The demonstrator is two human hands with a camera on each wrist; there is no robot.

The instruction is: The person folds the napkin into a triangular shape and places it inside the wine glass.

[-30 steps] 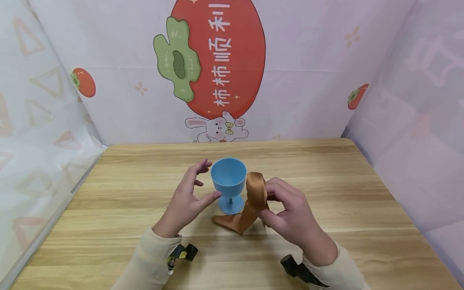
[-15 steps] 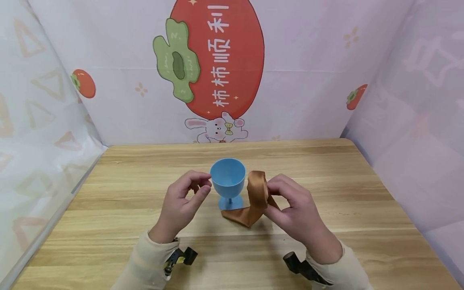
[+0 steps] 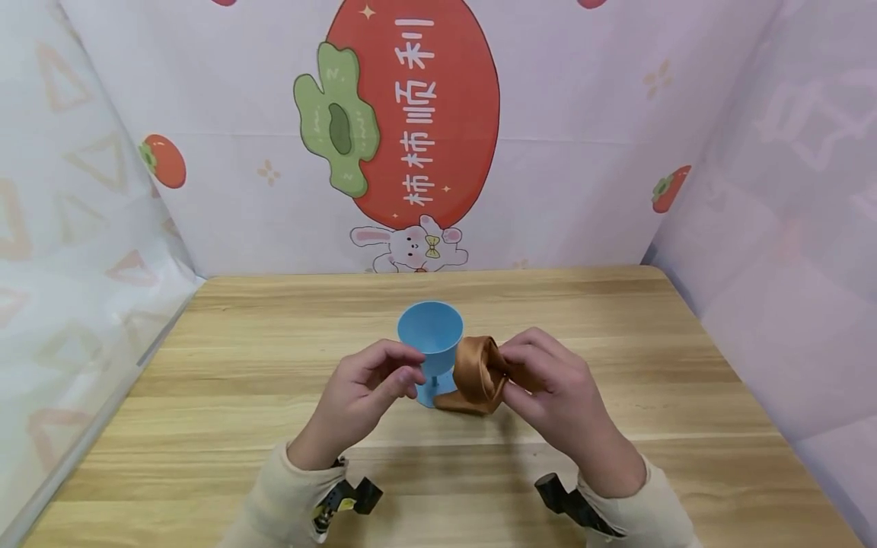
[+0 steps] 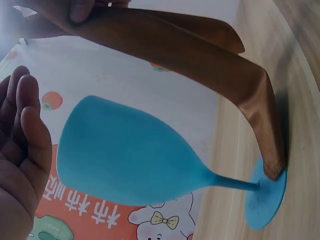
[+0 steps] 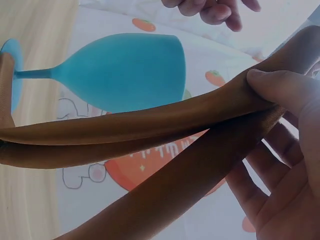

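Observation:
A light blue plastic goblet [image 3: 430, 327] stands upright on the wooden table. My right hand [image 3: 555, 388], to its right, pinches a brown satin ribbon [image 3: 474, 373] between thumb and fingers. The ribbon hangs in a loop in the head view, and its lower end [image 4: 272, 162] lies on the goblet's foot [image 4: 267, 197]. My left hand [image 3: 366, 396] hovers in front of the goblet's left side with loosely bent fingers and holds nothing. In the left wrist view, a gap separates its fingers [image 4: 29, 95] from the bowl.
The wooden table [image 3: 274, 320] ends at a printed white cloth backdrop [image 3: 569, 198]. Cloth walls [image 3: 89, 228] stand at left and right. Small black cameras [image 3: 366, 496] are strapped to both wrists.
My left hand drew back from the goblet's side, then came right, in front of the bowl. The ribbon's end shifted right, and its loop turned and dropped slightly while my right hand kept its pinch.

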